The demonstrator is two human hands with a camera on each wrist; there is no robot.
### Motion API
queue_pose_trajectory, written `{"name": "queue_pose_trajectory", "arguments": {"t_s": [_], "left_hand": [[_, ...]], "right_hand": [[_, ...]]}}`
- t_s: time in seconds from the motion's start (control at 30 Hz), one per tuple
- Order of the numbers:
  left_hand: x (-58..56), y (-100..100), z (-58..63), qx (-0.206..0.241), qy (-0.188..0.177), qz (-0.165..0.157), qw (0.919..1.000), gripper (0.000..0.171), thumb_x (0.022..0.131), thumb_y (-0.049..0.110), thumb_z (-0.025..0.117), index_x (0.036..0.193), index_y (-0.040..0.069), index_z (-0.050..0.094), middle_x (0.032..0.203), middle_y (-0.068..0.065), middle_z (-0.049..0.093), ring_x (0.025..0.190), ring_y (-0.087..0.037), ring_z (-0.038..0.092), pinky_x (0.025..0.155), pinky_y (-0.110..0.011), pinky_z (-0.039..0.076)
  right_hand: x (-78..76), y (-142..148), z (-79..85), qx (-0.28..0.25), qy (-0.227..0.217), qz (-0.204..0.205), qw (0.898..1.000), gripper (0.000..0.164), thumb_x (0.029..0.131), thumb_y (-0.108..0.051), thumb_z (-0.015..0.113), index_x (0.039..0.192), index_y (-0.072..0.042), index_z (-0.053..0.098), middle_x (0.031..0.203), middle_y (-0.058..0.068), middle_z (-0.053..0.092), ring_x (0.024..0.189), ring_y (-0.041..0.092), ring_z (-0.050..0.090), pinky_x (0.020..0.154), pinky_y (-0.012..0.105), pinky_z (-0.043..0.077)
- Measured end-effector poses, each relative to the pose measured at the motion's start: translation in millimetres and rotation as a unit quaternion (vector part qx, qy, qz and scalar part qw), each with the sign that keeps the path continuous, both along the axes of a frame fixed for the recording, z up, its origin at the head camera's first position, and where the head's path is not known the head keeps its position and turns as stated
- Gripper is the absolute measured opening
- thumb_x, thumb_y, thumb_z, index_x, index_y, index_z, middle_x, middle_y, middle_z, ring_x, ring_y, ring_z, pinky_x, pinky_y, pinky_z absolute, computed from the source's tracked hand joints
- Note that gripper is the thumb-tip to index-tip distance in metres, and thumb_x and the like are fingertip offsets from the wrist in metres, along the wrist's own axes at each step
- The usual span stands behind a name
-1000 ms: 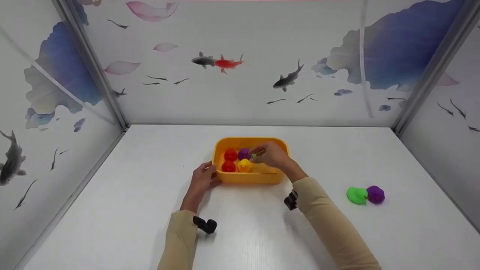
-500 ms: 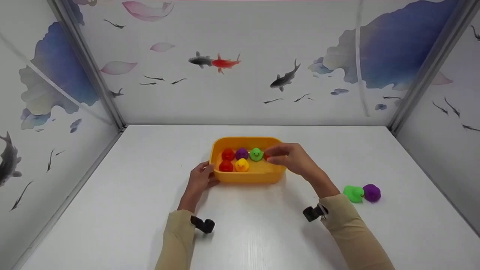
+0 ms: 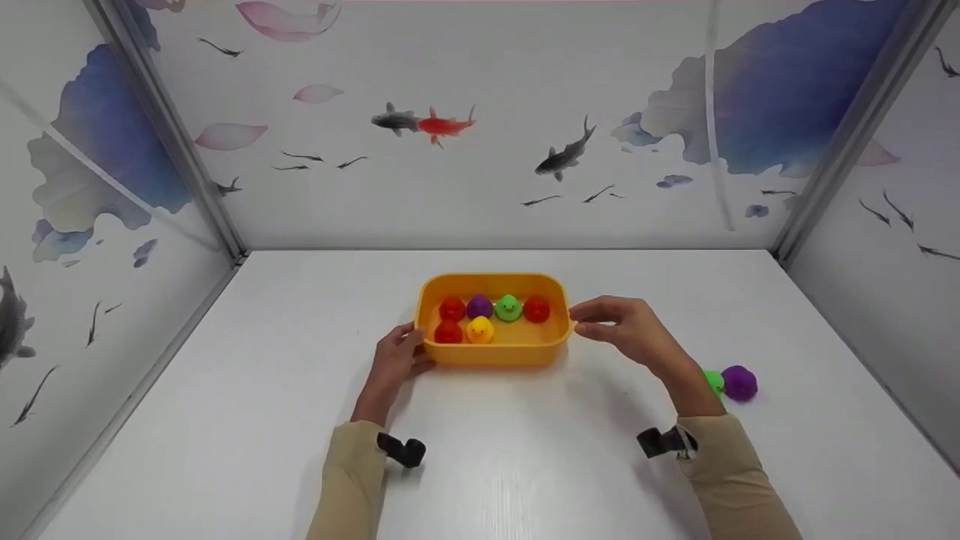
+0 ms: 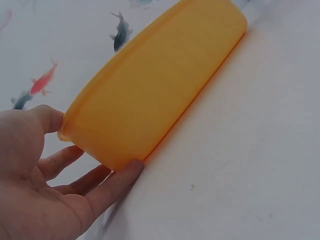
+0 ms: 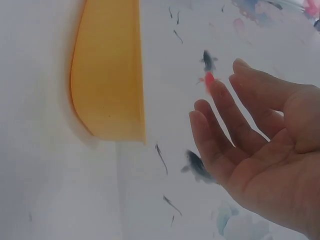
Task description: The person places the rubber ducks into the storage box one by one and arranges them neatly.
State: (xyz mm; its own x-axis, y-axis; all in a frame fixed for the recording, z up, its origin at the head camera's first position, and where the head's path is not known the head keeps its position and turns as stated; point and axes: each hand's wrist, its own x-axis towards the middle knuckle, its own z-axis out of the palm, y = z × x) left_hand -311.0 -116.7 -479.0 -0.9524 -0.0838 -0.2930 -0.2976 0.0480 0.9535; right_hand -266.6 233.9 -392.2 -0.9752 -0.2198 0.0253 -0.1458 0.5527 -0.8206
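An orange-yellow plastic tub (image 3: 495, 356) sits on the white table. My left hand (image 3: 396, 354) holds its left end, and the left wrist view shows the thumb at the rim of the tub (image 4: 150, 85) and fingertips against the lower wall. Inside lie a green toy duck (image 3: 508, 308), a yellow toy duck (image 3: 480, 331), a round purple toy (image 3: 480, 306) and several round red toys (image 3: 537, 309). Just off the tub's right end is my right hand (image 3: 630, 330). Its loosely bent fingers hold nothing in the right wrist view.
Right of the tub, a purple toy (image 3: 739, 384) and a green toy duck (image 3: 715, 381) lie side by side on the table (image 3: 510, 457), the duck partly hidden by my right wrist. White panels with painted fish (image 3: 442, 125) enclose the back and sides.
My right hand first let go of the green duck in the tub, then of a red toy at its right. Empty, it has drawn back past the right rim. My left hand stays on the tub.
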Motion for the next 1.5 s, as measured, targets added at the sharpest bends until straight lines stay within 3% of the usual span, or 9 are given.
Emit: {"name": "queue_pose_trajectory", "arguments": {"t_s": [0.3, 0.43, 0.53, 0.73, 1.0, 1.17, 1.27, 1.37, 1.5], "left_hand": [[-0.7, 2, 2.3, 0.006, -0.008, 0.004, 0.9999, 0.047, 0.103, 0.031, 0.053, 0.147, 0.013, 0.048, 0.134, -0.013, 0.059, 0.111, -0.024, 0.063, 0.094, -0.032, 0.059], [-0.1, 3, 2.0, 0.001, -0.013, 0.005, 0.9999, 0.047, 0.104, 0.031, 0.052, 0.148, 0.014, 0.047, 0.136, -0.013, 0.059, 0.111, -0.024, 0.063, 0.095, -0.032, 0.058], [0.1, 2, 1.5, 0.002, -0.013, 0.003, 0.9999, 0.048, 0.104, 0.031, 0.052, 0.148, 0.014, 0.047, 0.136, -0.013, 0.059, 0.111, -0.024, 0.064, 0.095, -0.032, 0.058], [0.4, 0, -0.2, 0.001, -0.009, 0.003, 1.0000, 0.049, 0.104, 0.032, 0.052, 0.149, 0.014, 0.046, 0.135, -0.013, 0.060, 0.109, -0.023, 0.064, 0.095, -0.032, 0.058], [-1.0, -3, -2.2, 0.001, -0.008, -0.001, 1.0000, 0.050, 0.104, 0.032, 0.051, 0.150, 0.014, 0.044, 0.137, -0.012, 0.060, 0.108, -0.023, 0.063, 0.095, -0.032, 0.058], [-0.3, -1, -2.3, -0.001, 0.002, 0.005, 1.0000, 0.049, 0.104, 0.031, 0.051, 0.149, 0.012, 0.045, 0.137, -0.014, 0.060, 0.107, -0.023, 0.065, 0.095, -0.033, 0.059], [0.2, 0, -2.9, 0.000, 0.006, 0.002, 1.0000, 0.049, 0.104, 0.031, 0.051, 0.149, 0.013, 0.046, 0.137, -0.014, 0.060, 0.108, -0.023, 0.066, 0.094, -0.033, 0.059], [0.1, 0, -2.9, 0.000, 0.006, 0.002, 1.0000, 0.049, 0.104, 0.033, 0.051, 0.149, 0.014, 0.046, 0.137, -0.013, 0.060, 0.109, -0.022, 0.066, 0.094, -0.032, 0.059], [0.2, -3, -3.3, -0.004, 0.000, 0.004, 1.0000, 0.049, 0.104, 0.033, 0.052, 0.149, 0.014, 0.046, 0.137, -0.012, 0.060, 0.109, -0.023, 0.065, 0.094, -0.032, 0.059]], "right_hand": [[8.8, 50, 11.7, 0.012, 0.036, -0.034, 0.999, 0.045, 0.094, -0.039, 0.067, 0.131, -0.012, 0.065, 0.134, 0.012, 0.065, 0.123, 0.027, 0.062, 0.109, 0.050, 0.050], [17.5, 83, 14.0, 0.020, 0.056, -0.058, 0.997, 0.049, 0.095, -0.044, 0.065, 0.133, -0.014, 0.063, 0.135, 0.006, 0.065, 0.116, 0.002, 0.061, 0.104, 0.030, 0.051], [23.0, 111, 11.6, 0.010, 0.059, -0.075, 0.995, 0.051, 0.095, -0.044, 0.064, 0.136, -0.013, 0.061, 0.130, -0.007, 0.066, 0.109, -0.012, 0.059, 0.098, 0.018, 0.047], [29.5, 153, -0.4, -0.041, 0.018, -0.098, 0.994, 0.057, 0.095, -0.042, 0.065, 0.141, -0.011, 0.055, 0.120, -0.028, 0.062, 0.105, -0.014, 0.060, 0.113, 0.055, 0.038], [32.9, 183, -21.6, -0.040, -0.037, -0.103, 0.993, 0.064, 0.093, -0.045, 0.068, 0.143, -0.009, 0.051, 0.113, -0.033, 0.059, 0.100, -0.016, 0.058, 0.115, 0.071, 0.023], [38.6, 202, -37.2, 0.006, -0.071, -0.093, 0.993, 0.068, 0.093, -0.048, 0.067, 0.146, -0.009, 0.048, 0.120, -0.027, 0.056, 0.100, -0.019, 0.047, 0.114, 0.070, 0.026], [43.0, 213, -47.8, 0.022, -0.093, -0.091, 0.991, 0.070, 0.093, -0.048, 0.066, 0.148, -0.009, 0.046, 0.136, -0.007, 0.059, 0.108, -0.011, 0.047, 0.112, 0.065, 0.032], [45.5, 222, -58.4, 0.028, -0.123, -0.083, 0.989, 0.073, 0.093, -0.049, 0.066, 0.150, -0.011, 0.043, 0.151, 0.016, 0.048, 0.130, 0.016, 0.048, 0.111, 0.066, 0.032], [46.8, 229, -71.1, 0.016, -0.151, -0.071, 0.986, 0.073, 0.094, -0.047, 0.065, 0.152, -0.011, 0.039, 0.157, 0.027, 0.034, 0.146, 0.049, 0.022, 0.111, 0.074, 0.024]]}}
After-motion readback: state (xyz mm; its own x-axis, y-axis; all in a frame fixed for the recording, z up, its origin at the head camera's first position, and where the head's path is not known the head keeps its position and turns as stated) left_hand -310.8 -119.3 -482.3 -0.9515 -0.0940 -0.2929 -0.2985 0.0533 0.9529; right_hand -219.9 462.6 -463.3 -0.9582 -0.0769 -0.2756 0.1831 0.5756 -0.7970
